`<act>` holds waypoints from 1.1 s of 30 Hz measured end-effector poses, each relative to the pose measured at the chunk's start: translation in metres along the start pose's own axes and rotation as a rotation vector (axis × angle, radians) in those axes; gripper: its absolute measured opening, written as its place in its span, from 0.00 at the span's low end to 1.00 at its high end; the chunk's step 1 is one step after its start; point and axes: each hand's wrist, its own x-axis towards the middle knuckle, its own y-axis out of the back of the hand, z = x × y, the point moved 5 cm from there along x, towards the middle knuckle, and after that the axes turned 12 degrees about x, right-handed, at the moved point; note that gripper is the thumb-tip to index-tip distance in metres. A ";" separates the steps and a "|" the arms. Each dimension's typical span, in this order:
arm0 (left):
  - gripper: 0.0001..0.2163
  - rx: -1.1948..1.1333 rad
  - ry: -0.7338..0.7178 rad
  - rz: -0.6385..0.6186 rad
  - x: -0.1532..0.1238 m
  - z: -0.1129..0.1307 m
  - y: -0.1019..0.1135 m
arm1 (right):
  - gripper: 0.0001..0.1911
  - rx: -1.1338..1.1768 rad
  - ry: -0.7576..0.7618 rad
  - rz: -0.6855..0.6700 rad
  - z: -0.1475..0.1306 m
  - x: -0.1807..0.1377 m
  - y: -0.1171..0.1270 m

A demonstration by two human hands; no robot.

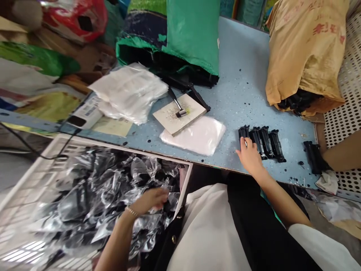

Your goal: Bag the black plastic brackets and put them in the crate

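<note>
My left hand [150, 199] reaches down into a white crate [184, 188] filled with several black parts in clear plastic bags [98, 199]; its fingers are curled over a bag and blurred. On the blue table [242, 82], my right hand [249, 156] rests with its fingers on the leftmost of a row of black plastic parts [262, 142]. A flat clear bag [194, 135] lies left of that row.
A small hammer [179, 107] lies on a beige block [179, 113]. A stack of clear bags [129, 92], a green sack [191, 37] and a tan sack [304, 52] spilling black parts stand behind. Another person's arm [341, 154] holds black parts at the right.
</note>
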 end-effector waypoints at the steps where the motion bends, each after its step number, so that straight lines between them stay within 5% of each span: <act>1: 0.20 0.016 -0.046 0.007 0.011 0.020 0.003 | 0.27 -0.008 0.013 -0.039 -0.004 0.005 -0.003; 2: 0.19 0.042 -0.134 0.069 0.025 0.046 0.008 | 0.27 -0.017 0.038 -0.069 -0.009 0.010 -0.005; 6: 0.08 0.261 -0.471 0.656 0.084 0.164 0.021 | 0.32 -0.105 0.346 -0.220 -0.020 0.031 -0.002; 9: 0.04 0.496 -0.432 0.755 0.125 0.202 0.009 | 0.33 -0.183 0.473 -0.320 -0.011 0.036 0.000; 16: 0.07 0.254 -0.444 0.610 0.146 0.173 0.027 | 0.18 -0.056 0.406 -0.366 0.020 0.012 0.015; 18: 0.05 0.121 -0.410 0.611 0.145 0.167 0.032 | 0.18 0.218 0.206 -0.363 0.029 0.005 0.016; 21: 0.02 -0.025 -0.376 0.627 0.145 0.163 0.028 | 0.20 0.918 -0.162 -0.462 0.031 -0.011 -0.004; 24: 0.07 0.104 -0.475 0.662 0.145 0.168 0.024 | 0.21 1.603 -0.422 -0.638 0.007 -0.025 -0.043; 26: 0.12 0.280 -0.570 0.699 0.144 0.172 0.024 | 0.21 1.863 -0.579 -0.763 -0.010 -0.031 -0.068; 29: 0.19 0.487 -0.650 0.782 0.134 0.176 0.027 | 0.22 2.080 -0.755 -0.906 -0.026 -0.033 -0.088; 33: 0.27 0.577 -0.868 0.808 0.092 0.189 0.009 | 0.23 2.142 -0.739 -0.970 -0.038 -0.024 -0.086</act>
